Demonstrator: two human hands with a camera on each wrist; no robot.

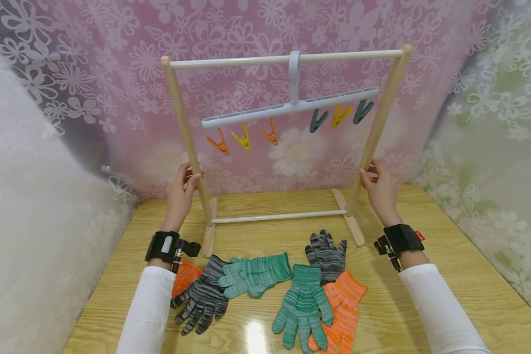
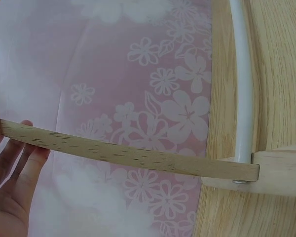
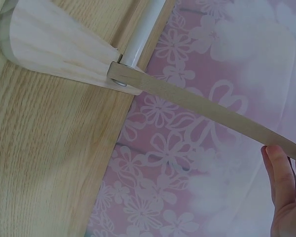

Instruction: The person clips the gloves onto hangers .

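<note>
A wooden drying rack with white rails stands at the back of the table. My left hand grips its left post, thumb on one side and fingers on the other. On the opposite side, my right hand holds the right post between thumb and fingers. Both wrist views show the hands partly, at the frame edge, around the posts. From the top rail hangs a pale blue hanger, tilted up to the right, with orange, yellow and dark green clips below it.
Gloves lie in front of the rack: green and grey-black striped on the left over an orange one; green, grey-black and orange on the right. A pink floral curtain hangs behind the wooden table.
</note>
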